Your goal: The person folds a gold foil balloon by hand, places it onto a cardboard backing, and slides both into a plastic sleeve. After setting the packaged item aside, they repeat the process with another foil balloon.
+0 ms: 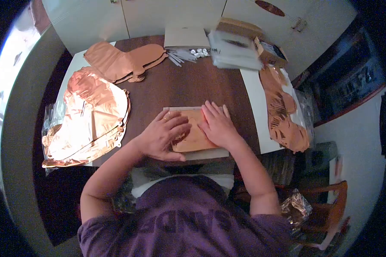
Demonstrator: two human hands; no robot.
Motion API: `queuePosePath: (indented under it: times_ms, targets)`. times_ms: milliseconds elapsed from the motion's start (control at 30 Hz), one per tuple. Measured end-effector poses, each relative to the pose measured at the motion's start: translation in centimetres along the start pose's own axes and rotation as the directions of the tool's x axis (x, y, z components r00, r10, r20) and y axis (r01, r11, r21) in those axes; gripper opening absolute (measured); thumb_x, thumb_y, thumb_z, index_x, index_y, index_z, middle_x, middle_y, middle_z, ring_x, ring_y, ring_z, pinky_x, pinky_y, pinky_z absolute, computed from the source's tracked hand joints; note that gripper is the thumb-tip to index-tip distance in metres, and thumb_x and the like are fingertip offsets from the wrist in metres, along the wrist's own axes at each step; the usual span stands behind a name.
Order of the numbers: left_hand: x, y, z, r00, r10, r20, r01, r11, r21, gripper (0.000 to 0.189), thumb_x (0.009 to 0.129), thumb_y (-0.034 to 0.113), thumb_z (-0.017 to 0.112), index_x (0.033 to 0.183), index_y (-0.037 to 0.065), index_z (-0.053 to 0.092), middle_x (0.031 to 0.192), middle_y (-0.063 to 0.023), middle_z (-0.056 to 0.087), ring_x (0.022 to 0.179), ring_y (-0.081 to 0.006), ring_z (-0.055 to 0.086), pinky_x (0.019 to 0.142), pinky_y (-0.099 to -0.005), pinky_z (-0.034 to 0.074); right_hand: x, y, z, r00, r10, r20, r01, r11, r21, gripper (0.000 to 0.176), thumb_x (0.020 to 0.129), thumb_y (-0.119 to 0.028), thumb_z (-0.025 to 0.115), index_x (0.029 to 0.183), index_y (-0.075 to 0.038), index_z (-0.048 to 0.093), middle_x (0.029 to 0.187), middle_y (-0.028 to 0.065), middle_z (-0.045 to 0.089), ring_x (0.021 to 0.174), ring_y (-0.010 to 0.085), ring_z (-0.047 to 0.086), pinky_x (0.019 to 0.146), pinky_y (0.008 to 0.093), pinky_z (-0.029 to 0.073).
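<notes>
Head view: a folded copper foil sheet (pixel 196 130) is laid on a pale card (pixel 210 154) at the middle of the near edge of the brown surface (pixel 201 85). The left hand (pixel 163 136) is pressed flat on its left part and the right hand (pixel 218 126) on its right part. The grip of each is open, with fingers stretched, and nothing is clasped. A stack of foil balloons (pixel 90 120) is placed at the left edge, a flat balloon (pixel 124 62) at the far left corner and a crumpled foil (pixel 283 115) at the right edge. Boxes (pixel 244 38) are kept along the far edge.
</notes>
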State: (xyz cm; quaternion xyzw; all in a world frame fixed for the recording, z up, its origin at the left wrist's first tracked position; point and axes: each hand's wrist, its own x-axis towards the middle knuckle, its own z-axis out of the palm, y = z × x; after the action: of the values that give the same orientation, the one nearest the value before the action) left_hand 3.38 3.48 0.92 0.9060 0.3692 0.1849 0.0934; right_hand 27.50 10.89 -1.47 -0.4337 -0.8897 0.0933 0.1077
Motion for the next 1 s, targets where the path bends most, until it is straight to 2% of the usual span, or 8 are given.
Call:
queuePosePath:
  times_ms: [100, 200, 567, 667, 733, 767, 867, 1000]
  targets:
    - [0.1, 0.5, 2.3, 0.984, -0.121, -0.128, 0.135, 0.985, 0.11, 0.095, 0.078, 0.069, 0.06, 0.142, 0.001, 0.039, 0.145, -0.0247, 0.039, 0.137, -0.0417, 0.034, 0.113, -0.0568, 0.024, -1.4, -1.3, -0.1, 0.998, 0.039, 0.044, -0.038, 0.999, -0.032, 0.059, 0.097, -0.039, 0.047, 0.137, 0.005, 0.044, 0.149, 0.0246, 0.036, 0.14, 0.0386, 0.031, 0.115, 0.0577, 0.017]
    - [0.4, 0.9, 3.7, 0.988, -0.153, 0.029, 0.15, 0.985, 0.082, 0.102, 0.078, 0.071, 0.058, 0.145, -0.002, 0.033, 0.149, -0.027, 0.033, 0.14, -0.0437, 0.029, 0.115, -0.0566, 0.02, -3.4, -2.4, -0.2, 0.994, 0.106, 0.034, -0.104, 0.992, -0.068, 0.06, 0.097, -0.038, 0.047, 0.138, 0.005, 0.041, 0.151, 0.0254, 0.033, 0.141, 0.0394, 0.029, 0.115, 0.0579, 0.017]
    - [1.2, -0.8, 4.2, 0.994, -0.061, 0.09, 0.049, 0.989, 0.136, 0.106, 0.077, 0.076, 0.054, 0.147, 0.0, 0.03, 0.153, -0.0247, 0.029, 0.142, -0.0451, 0.024, 0.116, -0.0569, 0.016, -4.3, -1.0, 1.7, 0.984, 0.177, -0.025, -0.178, 0.98, -0.091, 0.071, 0.096, -0.038, 0.051, 0.148, 0.002, 0.027, 0.158, 0.0216, 0.02, 0.145, 0.0378, 0.021, 0.116, 0.0591, 0.012]
    - [0.6, 0.6, 4.9, 0.989, -0.14, 0.056, 0.129, 0.978, 0.164, 0.107, 0.076, 0.077, 0.052, 0.148, 0.0, 0.029, 0.153, -0.0248, 0.027, 0.142, -0.0463, 0.022, 0.115, -0.0575, 0.016, -5.2, -0.2, 1.4, 0.954, 0.235, -0.188, -0.245, 0.969, -0.033, 0.063, 0.093, -0.032, 0.057, 0.144, -0.001, 0.037, 0.151, 0.0219, 0.034, 0.14, 0.0371, 0.033, 0.114, 0.0557, 0.022]
    - [-0.3, 2.9, 5.2, 0.974, -0.221, 0.046, 0.21, 0.962, 0.176, 0.107, 0.077, 0.078, 0.051, 0.148, 0.0, 0.029, 0.153, -0.0252, 0.027, 0.142, -0.0468, 0.022, 0.115, -0.0574, 0.016, -8.4, 0.9, 1.2, 0.815, 0.299, -0.497, -0.15, 0.936, 0.318, 0.036, 0.09, -0.023, 0.062, 0.119, -0.002, 0.058, 0.122, 0.0199, 0.059, 0.116, 0.0372, 0.054, 0.101, 0.0508, 0.039]
    - [-0.6, 3.9, 5.3, 0.968, -0.251, 0.027, 0.243, 0.955, 0.171, 0.105, 0.079, 0.079, 0.046, 0.147, 0.0, 0.032, 0.15, -0.0248, 0.032, 0.14, -0.0458, 0.025, 0.113, -0.0567, 0.02, -10.8, 1.4, 1.1, 0.779, 0.384, -0.496, -0.222, 0.908, 0.354, 0.023, 0.09, -0.02, 0.063, 0.103, -0.002, 0.059, 0.105, 0.0161, 0.061, 0.101, 0.0327, 0.056, 0.091, 0.0462, 0.042]
    - [-1.6, 7.4, 5.8, 0.931, -0.361, -0.048, 0.363, 0.911, 0.196, 0.104, 0.079, 0.079, 0.047, 0.146, 0.0, 0.034, 0.151, -0.025, 0.031, 0.141, -0.0456, 0.024, 0.113, -0.0574, 0.02, -17.5, 0.5, 0.7, 0.669, 0.709, -0.225, -0.456, 0.629, 0.629, 0.021, 0.092, -0.018, 0.06, 0.078, -0.004, 0.056, 0.078, 0.007, 0.058, 0.074, 0.0201, 0.053, 0.07, 0.0354, 0.043]
    - [-0.9, 9.1, 6.5, 0.92, -0.38, -0.092, 0.388, 0.915, 0.106, 0.104, 0.078, 0.076, 0.054, 0.146, 0.001, 0.034, 0.15, -0.0269, 0.032, 0.138, -0.0506, 0.027, 0.109, -0.0614, 0.025, -24.8, 1.5, 12.1, 0.769, 0.575, 0.278, -0.311, -0.043, 0.95, 0.026, 0.095, -0.027, 0.058, 0.104, -0.003, 0.06, 0.094, 0.0082, 0.065, 0.079, 0.0208, 0.063, 0.073, 0.0367, 0.051]
